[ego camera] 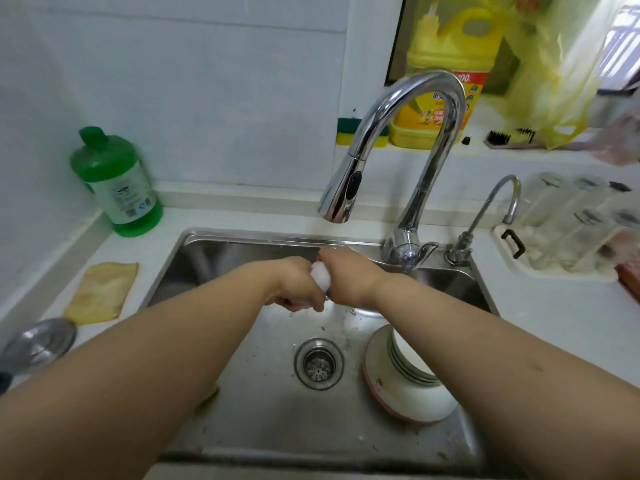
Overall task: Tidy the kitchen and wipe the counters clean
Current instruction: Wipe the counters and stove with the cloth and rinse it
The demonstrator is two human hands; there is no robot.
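Observation:
Over the steel sink (221, 258), both hands squeeze one white cloth (320, 275). My left hand (294, 282) grips its lower end and my right hand (343, 275) grips its upper end; only a small bunched part of the cloth shows between them. The chrome faucet (408, 133) arches above, its spout just past my hands. Bowls (405, 372) are stacked in the sink at the right, partly under my right forearm. A yellow rag (102, 292) lies flat on the counter left of the sink.
A green bottle (117, 181) stands at the back left corner. A metal lid (38, 344) sits at the left edge. A small tap (485, 220) and a rack of glasses (568, 223) are to the right. Yellow detergent jug (446, 71), sponge (346, 131) and brush (512, 136) are on the sill.

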